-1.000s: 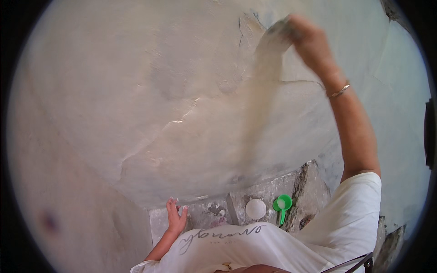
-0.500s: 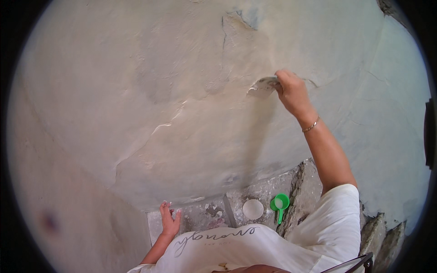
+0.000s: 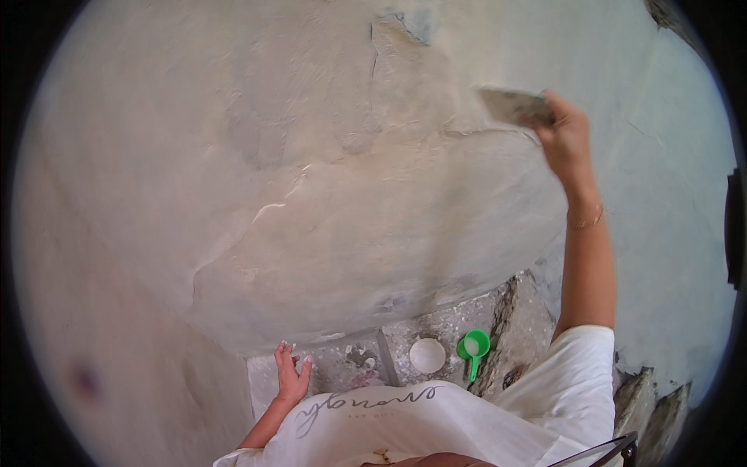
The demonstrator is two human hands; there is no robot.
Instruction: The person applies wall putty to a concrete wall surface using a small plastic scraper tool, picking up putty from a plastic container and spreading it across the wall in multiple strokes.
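Observation:
My right hand [image 3: 568, 132] is closed round a flat scraper [image 3: 510, 105], its broad blade pointing left and smeared with grey-white residue. Motion blurs the blade, and I cannot tell whether it touches the plastered wall [image 3: 334, 233]. Just below the scraper, a ragged ridge of plaster runs along the wall. Low on the left, my left hand [image 3: 291, 375] hangs with its fingers apart and nothing in them. White plaster coats its fingertips.
Below the wall, a round white dish [image 3: 427, 356] and a green scoop with a handle [image 3: 473, 346] holding something white sit on the spattered floor [image 3: 350, 362]. Broken slabs [image 3: 646, 405] lie at the lower right. A crack [image 3: 373, 50] marks the upper wall.
My right hand has moved up and to the right with the scraper, whose blade has turned to show more of its flat face. My left hand has hardly moved.

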